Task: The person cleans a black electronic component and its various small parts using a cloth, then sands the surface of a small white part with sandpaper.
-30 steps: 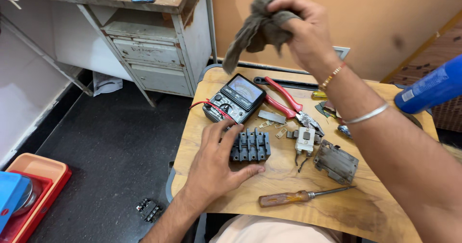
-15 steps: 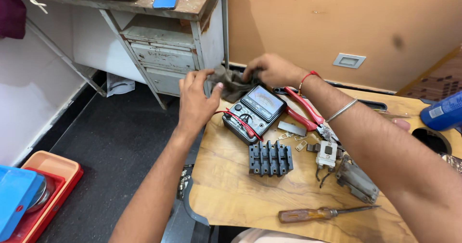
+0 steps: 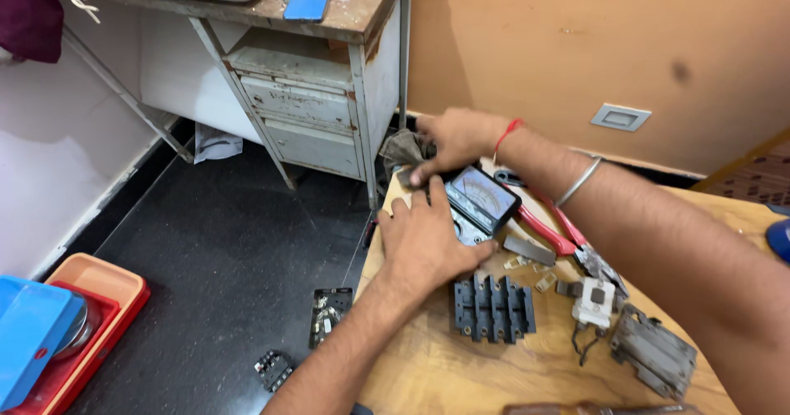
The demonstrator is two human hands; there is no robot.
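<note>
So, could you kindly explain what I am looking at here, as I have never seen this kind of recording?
There is no machine: a camera on a person's head looks down at their two bare hands over a wooden table. The right hand presses a grey rag at the table's far edge. The left hand rests on an analogue meter. Nearby lie red-handled pliers, a black terminal block, a small white part and a grey metal part. A metal desk stands behind.

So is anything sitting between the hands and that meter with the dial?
Nothing visible. The left hand lies on the meter, covering its near side, and the right hand touches its far corner, with a grey rag beside it.
</note>
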